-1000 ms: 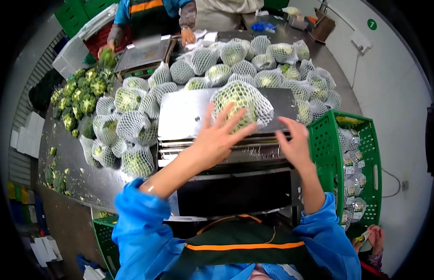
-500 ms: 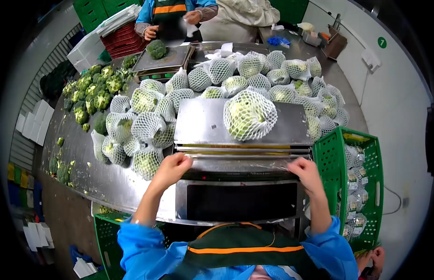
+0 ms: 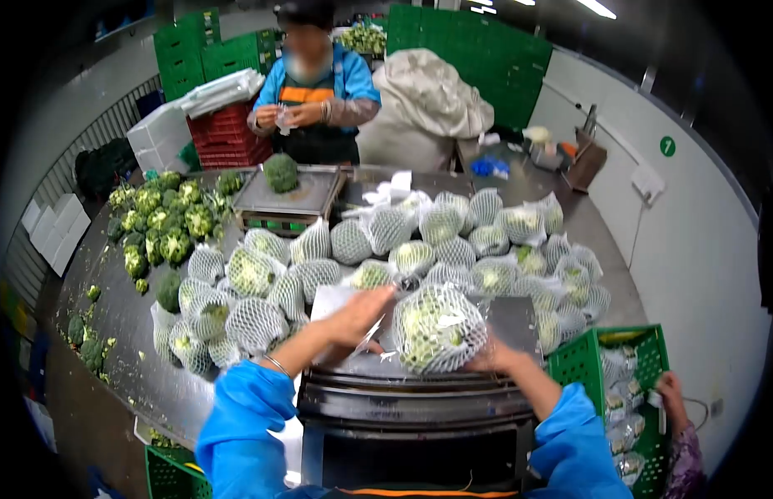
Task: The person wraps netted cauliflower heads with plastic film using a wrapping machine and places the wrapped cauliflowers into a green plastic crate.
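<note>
A broccoli head in white foam netting (image 3: 436, 328) rests on the steel plate (image 3: 519, 320) of the wrapping machine in front of me. Clear plastic film (image 3: 371, 337) glints between it and my left hand (image 3: 361, 318), which reaches along its left side with fingers closed on the film. My right hand (image 3: 486, 353) is at the lower right of the same broccoli, its fingers partly hidden behind the netting. Below the plate lie the machine's steel rollers (image 3: 403, 399) and a black panel (image 3: 420, 457).
Many netted broccoli heads (image 3: 258, 324) crowd the table around the plate. Bare broccoli (image 3: 174, 216) is heaped left. A green crate (image 3: 578, 366) of wrapped heads stands right, another person's hand (image 3: 671, 395) beside it. Across the table a co-worker (image 3: 320, 100) stands behind a scale (image 3: 299, 195) holding one broccoli.
Both hands have moved forward from the roller edge to the netted broccoli, with film now around it. The view has tilted up. A person's hand has risen beside the right crate.
</note>
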`<state>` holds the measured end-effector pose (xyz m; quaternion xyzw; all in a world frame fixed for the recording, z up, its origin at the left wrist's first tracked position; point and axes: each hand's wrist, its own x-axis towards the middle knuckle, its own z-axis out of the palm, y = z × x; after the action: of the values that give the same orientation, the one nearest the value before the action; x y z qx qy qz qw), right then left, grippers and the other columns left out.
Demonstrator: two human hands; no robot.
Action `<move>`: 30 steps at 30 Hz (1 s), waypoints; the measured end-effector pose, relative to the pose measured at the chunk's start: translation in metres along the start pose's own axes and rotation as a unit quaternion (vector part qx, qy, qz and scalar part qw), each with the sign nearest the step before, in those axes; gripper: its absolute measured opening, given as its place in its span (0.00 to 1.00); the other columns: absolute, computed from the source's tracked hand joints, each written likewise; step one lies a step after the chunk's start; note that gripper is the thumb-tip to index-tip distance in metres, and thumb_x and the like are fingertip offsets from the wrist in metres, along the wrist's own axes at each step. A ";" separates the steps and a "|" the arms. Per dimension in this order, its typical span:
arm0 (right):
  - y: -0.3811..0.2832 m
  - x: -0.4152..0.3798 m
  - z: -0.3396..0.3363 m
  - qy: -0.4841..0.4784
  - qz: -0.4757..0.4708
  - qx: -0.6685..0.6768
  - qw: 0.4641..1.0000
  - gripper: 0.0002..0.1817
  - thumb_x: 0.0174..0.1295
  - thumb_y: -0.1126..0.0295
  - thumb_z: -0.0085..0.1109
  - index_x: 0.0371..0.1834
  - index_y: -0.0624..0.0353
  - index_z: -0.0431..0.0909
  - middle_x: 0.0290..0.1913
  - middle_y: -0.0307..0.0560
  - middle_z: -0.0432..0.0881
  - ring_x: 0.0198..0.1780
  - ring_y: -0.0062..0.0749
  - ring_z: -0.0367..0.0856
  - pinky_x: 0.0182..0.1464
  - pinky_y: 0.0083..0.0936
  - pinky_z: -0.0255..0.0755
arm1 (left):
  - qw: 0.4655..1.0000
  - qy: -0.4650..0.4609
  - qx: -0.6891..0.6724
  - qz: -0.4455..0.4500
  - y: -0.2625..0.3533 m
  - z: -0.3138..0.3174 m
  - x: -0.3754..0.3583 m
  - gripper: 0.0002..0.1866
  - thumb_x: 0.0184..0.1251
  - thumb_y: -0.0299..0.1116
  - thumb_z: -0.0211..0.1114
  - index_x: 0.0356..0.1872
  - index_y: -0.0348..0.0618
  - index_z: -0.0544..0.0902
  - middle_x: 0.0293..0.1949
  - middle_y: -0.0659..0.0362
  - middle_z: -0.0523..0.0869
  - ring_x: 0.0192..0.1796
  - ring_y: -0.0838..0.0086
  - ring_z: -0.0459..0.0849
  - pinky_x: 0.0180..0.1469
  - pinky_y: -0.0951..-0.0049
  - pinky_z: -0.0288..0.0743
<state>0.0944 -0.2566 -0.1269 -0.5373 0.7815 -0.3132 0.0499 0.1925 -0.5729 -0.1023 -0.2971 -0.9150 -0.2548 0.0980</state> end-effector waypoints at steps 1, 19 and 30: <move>0.000 0.007 0.010 -0.062 -0.039 -0.098 0.992 0.37 0.46 0.57 0.65 0.60 0.58 0.64 0.61 0.50 0.66 0.62 0.43 0.62 0.66 0.37 0.53 | 0.996 0.015 -0.082 -0.024 0.008 0.010 0.008 0.60 0.33 0.47 0.77 0.65 0.34 0.46 0.64 0.40 0.56 0.66 0.51 0.56 0.67 0.60 0.51; -0.208 -0.239 0.032 0.008 0.435 0.499 0.749 0.23 0.61 0.62 0.51 0.55 0.65 0.64 0.50 0.52 0.73 0.52 0.33 0.71 0.55 0.30 0.65 | 0.484 -0.148 -0.755 -0.416 0.245 0.033 -0.175 0.19 0.68 0.38 0.50 0.58 0.43 0.69 0.54 0.51 0.73 0.56 0.73 0.72 0.50 0.80 0.70; -0.246 -0.218 0.020 0.371 0.457 0.699 0.407 0.16 0.68 0.56 0.38 0.30 0.54 0.69 0.08 0.29 0.55 0.05 0.12 0.47 0.05 0.12 0.40 | 0.414 0.350 -0.608 -0.580 0.253 0.045 -0.186 0.12 0.69 0.41 0.49 0.32 0.43 0.71 0.09 0.67 0.63 0.07 0.85 0.58 0.07 0.86 0.52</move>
<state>0.3925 -0.1309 -0.0653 0.2891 0.3631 -0.8500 0.2492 0.4909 -0.4660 -0.0991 0.4370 -0.3621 -0.8227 0.0321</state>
